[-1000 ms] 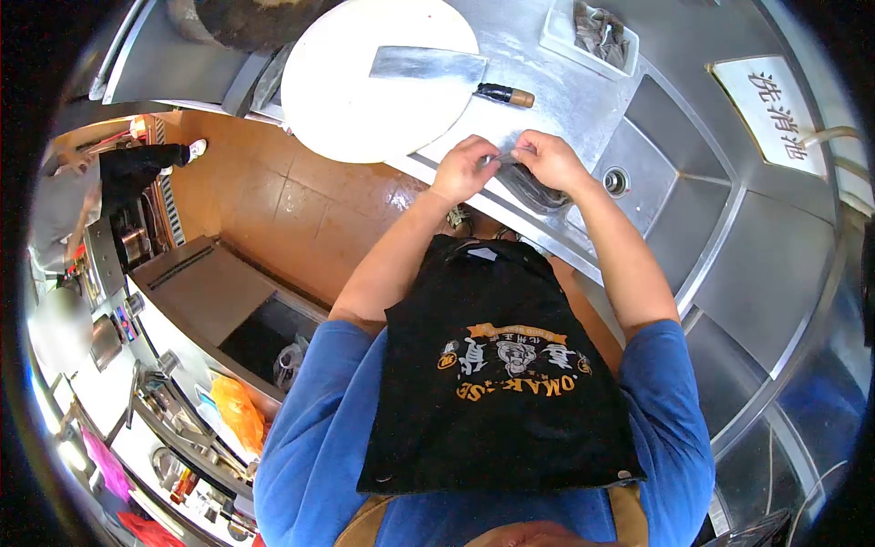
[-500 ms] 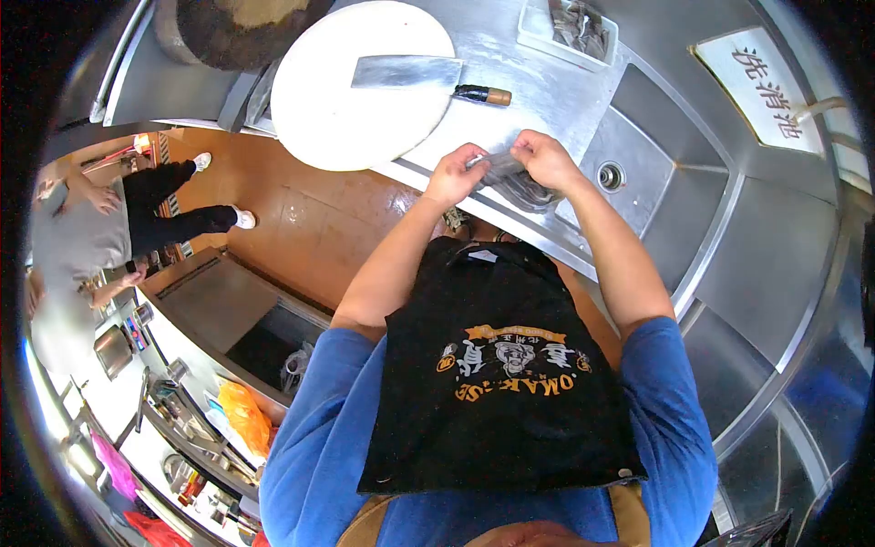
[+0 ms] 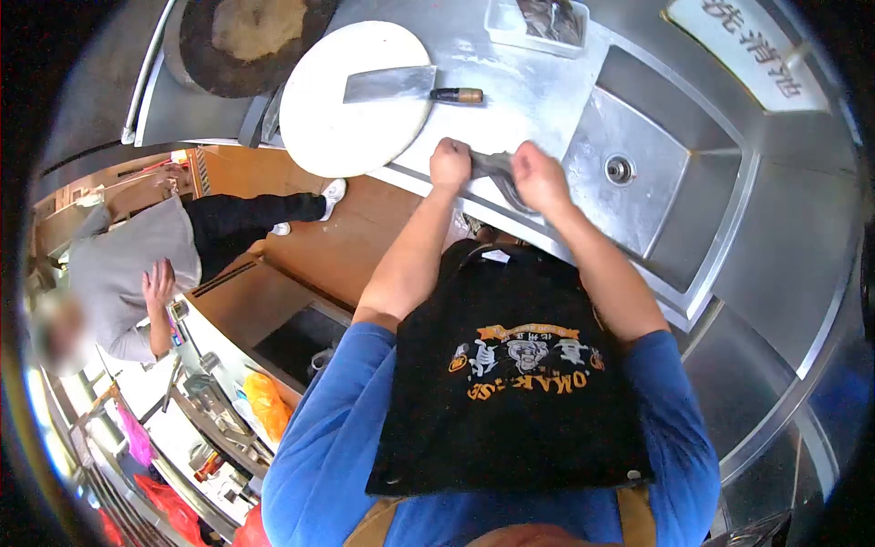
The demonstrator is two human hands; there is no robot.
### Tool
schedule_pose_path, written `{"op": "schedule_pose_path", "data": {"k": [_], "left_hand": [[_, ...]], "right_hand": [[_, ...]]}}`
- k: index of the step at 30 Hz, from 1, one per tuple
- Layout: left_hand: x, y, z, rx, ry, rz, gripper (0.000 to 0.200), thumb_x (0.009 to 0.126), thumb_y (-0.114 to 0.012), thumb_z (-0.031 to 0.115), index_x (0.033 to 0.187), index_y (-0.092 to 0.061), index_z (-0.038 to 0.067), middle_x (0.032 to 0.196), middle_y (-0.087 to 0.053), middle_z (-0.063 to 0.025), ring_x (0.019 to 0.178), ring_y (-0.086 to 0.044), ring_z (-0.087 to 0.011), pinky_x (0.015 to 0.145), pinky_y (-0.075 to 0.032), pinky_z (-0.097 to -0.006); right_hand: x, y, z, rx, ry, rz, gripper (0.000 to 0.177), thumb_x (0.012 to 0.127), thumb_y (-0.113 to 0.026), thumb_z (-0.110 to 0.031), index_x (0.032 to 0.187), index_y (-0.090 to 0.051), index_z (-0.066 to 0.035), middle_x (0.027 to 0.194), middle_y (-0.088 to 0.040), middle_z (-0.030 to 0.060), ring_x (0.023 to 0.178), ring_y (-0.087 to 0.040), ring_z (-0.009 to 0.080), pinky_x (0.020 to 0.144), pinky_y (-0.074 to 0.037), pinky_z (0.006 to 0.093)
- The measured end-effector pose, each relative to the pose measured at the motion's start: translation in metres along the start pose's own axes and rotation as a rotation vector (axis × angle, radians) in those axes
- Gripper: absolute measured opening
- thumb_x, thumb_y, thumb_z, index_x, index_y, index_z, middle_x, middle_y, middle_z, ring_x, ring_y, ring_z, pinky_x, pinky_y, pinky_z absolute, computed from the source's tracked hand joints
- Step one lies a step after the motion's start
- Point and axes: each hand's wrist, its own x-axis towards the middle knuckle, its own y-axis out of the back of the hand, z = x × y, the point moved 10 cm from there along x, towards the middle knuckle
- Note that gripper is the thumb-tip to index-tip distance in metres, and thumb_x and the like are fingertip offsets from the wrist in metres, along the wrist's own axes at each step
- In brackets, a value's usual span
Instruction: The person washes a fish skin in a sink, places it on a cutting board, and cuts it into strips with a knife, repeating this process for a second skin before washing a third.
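My left hand point(image 3: 450, 164) is closed in a fist on one end of a greyish plastic bag point(image 3: 493, 166). My right hand point(image 3: 540, 175), slightly smeared by motion, grips the bag's other side. The bag is pulled taut between both fists, and a loose part hangs below the right one; its contents cannot be made out. Both hands are over the front edge of the steel counter point(image 3: 524, 100). Beyond them, a cleaver point(image 3: 390, 84) with a dark and wooden handle lies across a round white cutting board point(image 3: 351, 137), its handle jutting past the rim.
Right of my hands is a steel sink point(image 3: 629, 214) with a drain. A white tub point(image 3: 533, 36) with dark grey contents stands at the back. A dark round block point(image 3: 260, 27) sits at far left. Another person point(image 3: 137, 264) stands left, near an open-topped cabinet point(image 3: 264, 301).
My fingers have closed into fists, and the bag has gone from spread out to stretched narrow between them. The view has shifted, and the other person has changed position.
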Motion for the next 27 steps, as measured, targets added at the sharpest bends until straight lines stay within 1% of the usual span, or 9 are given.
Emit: {"op": "schedule_pose_path", "data": {"k": [2,4,8,9,12,14,17,22,27], "left_hand": [[0.004,0.008,0.011,-0.087,-0.068,0.039,0.026,0.088,-0.059,0.025,0.099,-0.066,0.003,0.095,-0.069,-0.0263,0.093,-0.067,-0.0428,0.084,-0.052,-0.0463],[0.003,0.024,0.003,-0.135,0.017,0.133,0.025,0.090,-0.058,0.024,0.099,-0.066,0.001,0.096,-0.069,-0.0213,0.093,-0.066,-0.0362,0.085,-0.050,-0.0428],[0.024,0.037,-0.054,-0.140,0.027,0.263,0.023,0.090,-0.061,0.019,0.099,-0.064,-0.002,0.095,-0.069,-0.0198,0.088,-0.066,-0.0322,0.081,-0.050,-0.0414],[0.018,0.033,-0.053,-0.156,0.044,0.244,0.023,0.090,-0.061,0.019,0.099,-0.064,-0.003,0.094,-0.069,-0.0201,0.087,-0.066,-0.0323,0.081,-0.050,-0.0415],[-0.006,0.022,-0.046,-0.226,0.096,0.228,0.023,0.090,-0.061,0.018,0.097,-0.063,-0.004,0.092,-0.068,-0.0207,0.086,-0.066,-0.0327,0.080,-0.050,-0.0416],[-0.012,0.017,-0.033,-0.234,0.120,0.252,0.022,0.090,-0.060,0.018,0.095,-0.062,-0.003,0.091,-0.068,-0.0213,0.086,-0.066,-0.0341,0.080,-0.050,-0.0425],[-0.009,0.012,-0.041,-0.162,0.069,0.356,0.019,0.089,-0.056,0.018,0.094,-0.060,0.000,0.090,-0.068,-0.0229,0.087,-0.066,-0.0385,0.082,-0.050,-0.0452],[-0.019,0.013,-0.050,-0.194,0.154,0.387,0.019,0.088,-0.057,0.017,0.094,-0.060,-0.001,0.092,-0.067,-0.0236,0.088,-0.065,-0.0400,0.083,-0.050,-0.0451],[-0.013,0.018,-0.045,-0.234,0.121,0.435,0.023,0.089,-0.056,0.019,0.093,-0.059,-0.004,0.092,-0.066,-0.0250,0.087,-0.064,-0.0401,0.082,-0.049,-0.0457]], "right_hand": [[0.006,0.016,0.068,0.167,-0.003,0.138,0.017,0.092,-0.059,-0.023,0.094,-0.061,-0.005,0.084,-0.066,0.0211,0.082,-0.065,0.0399,0.073,-0.051,0.0464],[0.011,0.023,0.192,0.368,-0.320,0.199,0.016,0.088,-0.066,-0.016,0.096,-0.067,-0.003,0.090,-0.068,0.0074,0.084,-0.061,0.0196,0.078,-0.049,0.0353],[-0.051,0.102,0.313,0.929,-0.753,0.443,0.022,0.091,-0.059,-0.015,0.105,-0.064,0.000,0.102,-0.066,0.0105,0.095,-0.062,0.0225,0.084,-0.049,0.0365],[-0.054,0.101,0.365,1.087,-0.800,0.397,0.029,0.093,-0.058,-0.019,0.109,-0.063,0.004,0.113,-0.065,0.0135,0.102,-0.063,0.0256,0.089,-0.049,0.0375],[-0.082,0.141,0.414,1.348,-0.854,0.787,0.018,0.096,-0.051,-0.009,0.107,-0.061,0.001,0.106,-0.064,0.0138,0.096,-0.065,0.0279,0.083,-0.054,0.0481],[-0.088,0.170,0.473,1.250,-0.810,0.869,0.019,0.097,-0.051,-0.012,0.107,-0.059,0.003,0.107,-0.064,0.0150,0.094,-0.065,0.0303,0.081,-0.054,0.0507],[-0.100,0.195,0.480,1.121,-0.859,1.012,0.021,0.097,-0.053,-0.014,0.106,-0.060,0.003,0.106,-0.064,0.0148,0.090,-0.066,0.0315,0.070,-0.054,0.0501],[-0.142,0.236,0.401,0.947,-1.093,1.179,0.020,0.093,-0.059,-0.015,0.104,-0.061,0.002,0.103,-0.064,0.0121,0.085,-0.065,0.0282,0.053,-0.050,0.0467],[-0.143,0.257,0.418,1.002,-0.882,1.350,0.022,0.091,-0.060,-0.014,0.105,-0.061,0.003,0.101,-0.063,0.0143,0.083,-0.064,0.0298,0.052,-0.050,0.0447]]}}
